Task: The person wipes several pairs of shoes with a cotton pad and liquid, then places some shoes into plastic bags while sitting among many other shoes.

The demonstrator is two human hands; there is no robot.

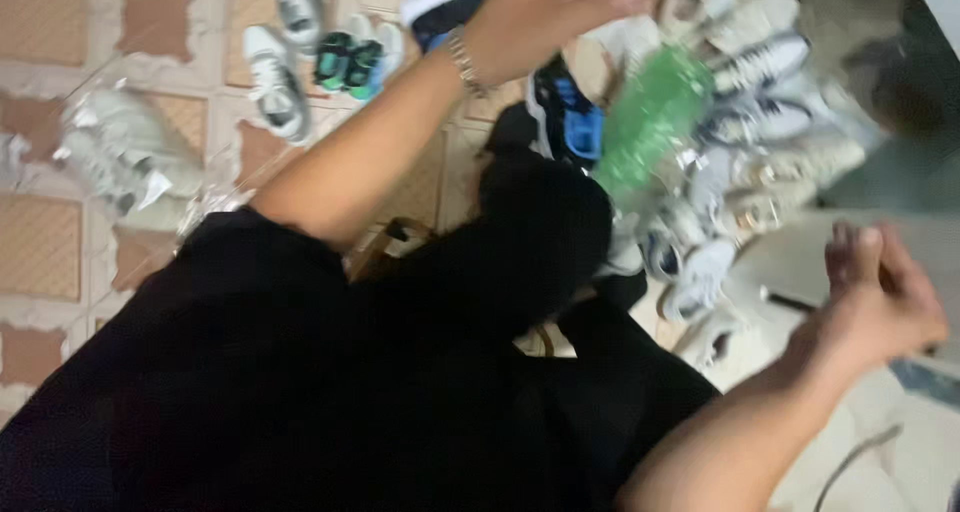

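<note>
- Up at the far side of the floor, my left hand (pixel 560 7) reaches over the shoe pile (pixel 740 122); its fingers look spread and flat, but blur and the frame edge hide the tips, so I cannot tell whether they grip anything.
- Just under that hand sits a dark shoe (pixel 445 7) with a white sole, its long axis slanting up to the right; hand and shoe look touching or nearly so, which one I cannot say.
- A bracelet (pixel 462 60) rings that wrist, and my forearm runs back down to the black sleeve (pixel 250 272).
- Beyond the wrist, toward the pile, lie a black-and-blue shoe (pixel 570 117) and a green mesh bag (pixel 652 112), near each other.
- My right hand (pixel 880 297) hangs well apart, low on the right, over a pale surface (pixel 800 262); the fingers are loosely curled, thumb up, holding nothing I can see.
- A short dark stick-like thing (pixel 790 299) lies just beside that hand, not touched.
- So the left hand is much the nearer to the dark shoe and the pile.
- Farther left on the tiled floor (pixel 40 242) are white shoes (pixel 275 82), a green-and-black pair (pixel 350 62), and shoes in clear wrap (pixel 125 157).
</note>
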